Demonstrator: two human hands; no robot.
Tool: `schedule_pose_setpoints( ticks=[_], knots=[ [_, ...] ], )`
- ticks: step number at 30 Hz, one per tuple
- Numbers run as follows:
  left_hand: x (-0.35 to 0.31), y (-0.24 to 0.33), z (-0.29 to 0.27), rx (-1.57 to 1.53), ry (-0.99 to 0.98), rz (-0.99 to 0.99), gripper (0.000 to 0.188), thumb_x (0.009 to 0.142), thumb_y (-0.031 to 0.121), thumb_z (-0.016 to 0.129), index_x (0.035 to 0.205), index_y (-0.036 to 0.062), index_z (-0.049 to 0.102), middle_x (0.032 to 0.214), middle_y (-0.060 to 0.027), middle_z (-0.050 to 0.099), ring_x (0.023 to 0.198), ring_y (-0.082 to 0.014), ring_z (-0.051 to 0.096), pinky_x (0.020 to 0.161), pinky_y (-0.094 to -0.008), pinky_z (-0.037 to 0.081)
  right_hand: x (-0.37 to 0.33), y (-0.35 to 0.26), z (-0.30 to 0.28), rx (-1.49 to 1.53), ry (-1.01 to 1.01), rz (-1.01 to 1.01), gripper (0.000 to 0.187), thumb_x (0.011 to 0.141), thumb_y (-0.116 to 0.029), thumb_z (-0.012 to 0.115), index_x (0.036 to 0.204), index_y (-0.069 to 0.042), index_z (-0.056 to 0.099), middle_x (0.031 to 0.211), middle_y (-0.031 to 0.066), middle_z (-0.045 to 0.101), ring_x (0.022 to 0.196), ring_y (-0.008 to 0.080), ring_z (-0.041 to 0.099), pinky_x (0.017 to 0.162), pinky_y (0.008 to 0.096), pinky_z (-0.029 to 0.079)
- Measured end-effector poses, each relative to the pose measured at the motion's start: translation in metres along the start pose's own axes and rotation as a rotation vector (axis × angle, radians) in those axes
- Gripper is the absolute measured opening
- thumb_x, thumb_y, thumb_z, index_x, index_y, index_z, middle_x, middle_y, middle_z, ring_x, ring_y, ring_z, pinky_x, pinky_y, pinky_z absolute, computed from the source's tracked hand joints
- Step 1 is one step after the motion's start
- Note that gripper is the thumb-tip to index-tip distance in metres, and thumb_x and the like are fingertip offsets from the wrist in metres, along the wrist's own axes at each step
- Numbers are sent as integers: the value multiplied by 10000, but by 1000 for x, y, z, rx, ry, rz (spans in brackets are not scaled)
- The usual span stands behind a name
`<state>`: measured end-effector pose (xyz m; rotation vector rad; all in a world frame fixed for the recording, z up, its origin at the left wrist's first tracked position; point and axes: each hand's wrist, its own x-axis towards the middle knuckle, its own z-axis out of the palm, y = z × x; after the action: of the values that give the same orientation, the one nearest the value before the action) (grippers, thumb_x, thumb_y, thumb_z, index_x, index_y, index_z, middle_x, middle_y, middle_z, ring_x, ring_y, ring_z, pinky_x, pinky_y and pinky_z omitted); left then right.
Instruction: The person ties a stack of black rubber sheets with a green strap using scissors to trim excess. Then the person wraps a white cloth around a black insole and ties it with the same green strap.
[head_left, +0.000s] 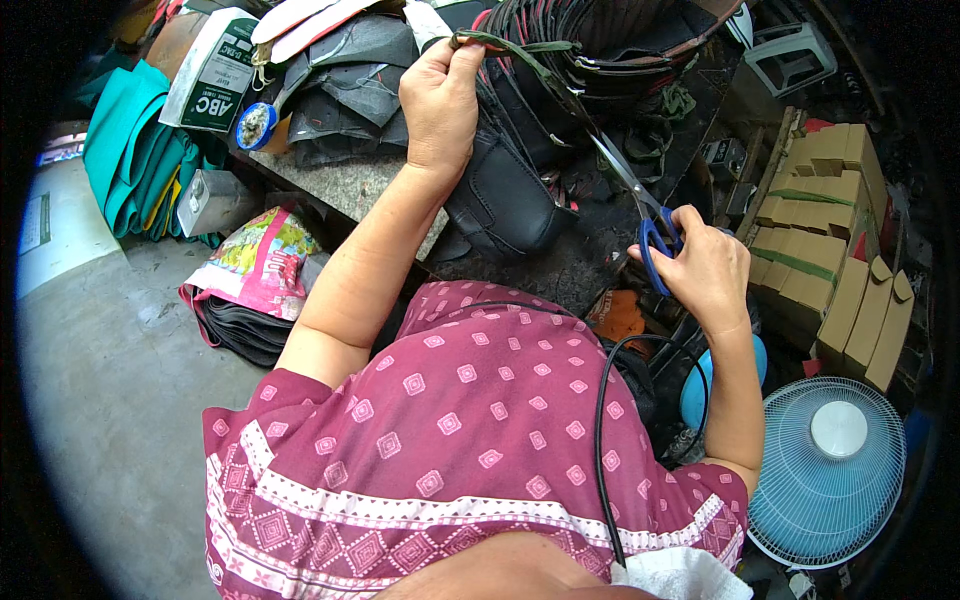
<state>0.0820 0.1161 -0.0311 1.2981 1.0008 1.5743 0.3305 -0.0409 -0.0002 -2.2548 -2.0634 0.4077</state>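
Note:
My left hand [440,105] is raised at the top middle, its thumb and fingers pinching the end of a thin dark green strip [512,47]. From there the strip runs right and bends down toward the blades of a pair of scissors [625,172]. My right hand [708,268] has its fingers through the blue scissor handles. The blades point up and left; I cannot tell whether they touch the strip. Below them lies a black stitched piece like a shoe upper [505,205], beside a curved stack of black pieces with reddish edges [630,70].
Grey fabric pieces [355,85] lie on the worktop, near a green-and-white can [212,70] and a blue-rimmed tub [257,126]. Teal cloth [130,150] and a colourful bag [255,265] are at left. Cardboard boxes [815,220] and a fan [825,480] stand at right.

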Motion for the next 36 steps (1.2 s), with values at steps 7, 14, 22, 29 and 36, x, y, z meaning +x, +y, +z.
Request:
schedule_pose_setpoints(
  ticks=[7, 14, 22, 29, 36],
  knots=[
    [0, -3, -2, 27, 5, 23, 200, 971, 150, 596, 974, -5, 722, 784, 72, 604, 704, -12, 464, 621, -192, 383, 2, 20, 16, 0, -7, 8, 458, 793, -501, 738, 806, -57, 626, 643, 160, 653, 630, 333, 678, 591, 422, 524],
    [-3, 3, -4, 67, -53, 15, 217, 979, 162, 592, 1000, -16, 714, 799, 62, 620, 740, -25, 508, 662, -197, 423, 25, 53, 70, 16, -80, 165, 445, 838, -483, 694, 885, -42, 652, 801, 206, 692, 796, 384, 689, 716, 483, 529],
    [-23, 30, 18, 290, -236, 120, 159, 946, 138, 628, 953, -3, 701, 702, -74, 654, 675, -62, 573, 623, -252, 470, 58, 81, 143, 129, -91, 163, 487, 841, -457, 686, 1004, 0, 656, 912, 230, 702, 889, 416, 674, 765, 474, 523],
    [-14, 25, 28, 526, -288, 165, 224, 907, 282, 625, 920, 89, 737, 686, -166, 631, 628, -311, 642, 572, -380, 472, 43, 112, 95, 386, -343, 268, 587, 721, -632, 726, 822, -57, 669, 680, 121, 639, 704, 292, 669, 657, 379, 484],
    [7, 6, 40, 588, -281, 71, 272, 894, 348, 640, 926, 101, 749, 694, -146, 668, 657, -295, 670, 609, -385, 488, -20, 91, 7, 46, -89, -41, 537, 667, -477, 818, 1014, -107, 645, 862, 118, 679, 849, 320, 649, 777, 423, 471]
  ],
)
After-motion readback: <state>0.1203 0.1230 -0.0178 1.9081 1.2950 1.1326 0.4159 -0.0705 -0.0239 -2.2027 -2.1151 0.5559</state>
